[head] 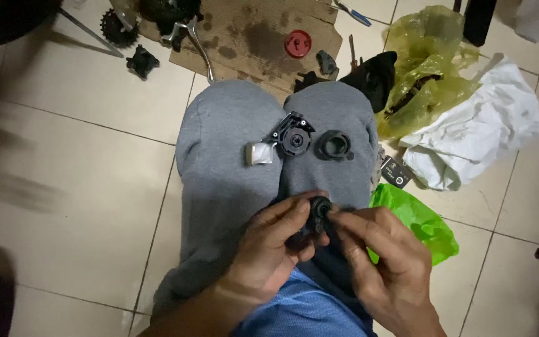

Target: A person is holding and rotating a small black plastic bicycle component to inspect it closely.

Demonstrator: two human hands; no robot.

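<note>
Pinching one small black round part (319, 211), left hand (276, 246) and right hand (385, 262) grip closed; lever housing (285, 140) and black ring (334, 145) lie separated on the knees.

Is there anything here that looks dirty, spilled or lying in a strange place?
Yes. The cardboard sheet on the floor has dark, oily-looking stains. Two small parts, a black-and-silver lever piece and a black ring, lie loose on the person's grey-trousered knees, where they might slide off.

Both hands met near the lap. The left hand (272, 240) curled its fingers (288, 215) inward, thumb on top, pinching closed. The right hand (385, 259) came in from the right, its fingers (350, 223) extended leftward and also pinched closed.
</note>
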